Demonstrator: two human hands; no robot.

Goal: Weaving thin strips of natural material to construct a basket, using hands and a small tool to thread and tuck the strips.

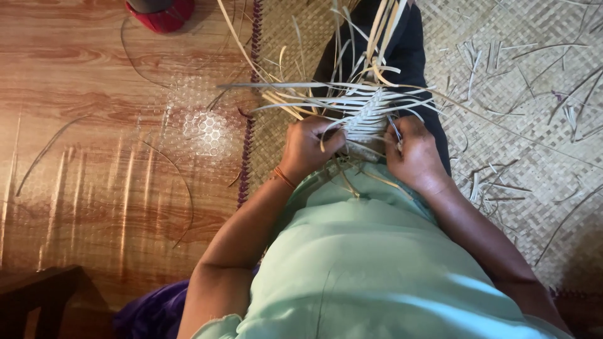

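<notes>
At the far left lay a glossy wood-patterned floor, with a red object at its top edge and a few stray strips scattered on it. Next came the purple-edged border of a woven mat, on which the person sat.

The left hand was closed on the left side of the weave, fingers curled over the strips and thumb pressed on top. An orange bangle sat at that wrist. The weave itself was held just in front of the person's body, above a dark cloth, with loose pale ends fanning out left, right and upward.

The right hand was pinched shut on the weave's right edge, holding a thin strip between the fingertips.

The strips looked light, thin and springy, stiff enough to stand out in the air yet flexible enough to bend without snapping if eased rather than creased. The plaited middle seemed the firmest part, so that was probably the place to grip; the free ends would likely slip or unravel if pulled. Smooth surfaces suggested a firm pinch was needed.

Farther right, offcuts littered the mat.
</notes>
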